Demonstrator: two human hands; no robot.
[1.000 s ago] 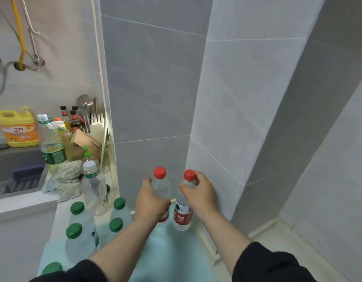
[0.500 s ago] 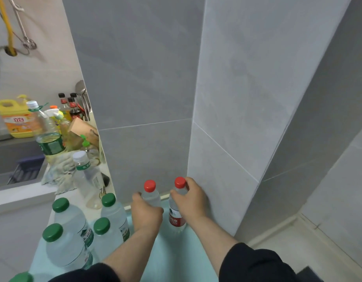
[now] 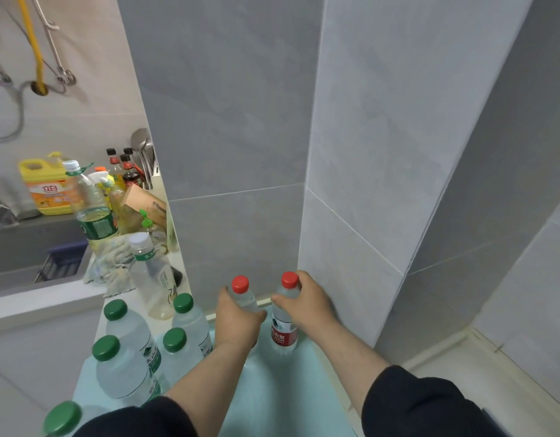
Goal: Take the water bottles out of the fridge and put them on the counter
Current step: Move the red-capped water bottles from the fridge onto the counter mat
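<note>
both hands are low in the middle of the frame, each wrapped round one water bottle. the left hand (image 3: 237,323) grips the left red-capped bottle (image 3: 244,298) at its shoulder, with the fingers curled and hiding most of the body. the right hand (image 3: 307,305) pinches the right red-capped bottle (image 3: 283,334) high up, thumb and fingers closed round the neck under the cap, so its red label shows below.

both bottles are upright and side by side at the far end of the pale teal mat (image 3: 272,402) on the counter, close to the grey tiled wall (image 3: 241,152). the right one's base looks to be on the mat, but the left one's base is hidden. the spot by the wall probably leaves the near mat free. the green-capped bottles (image 3: 127,332) already stand grouped at lower left. the fridge is out of view.
</note>
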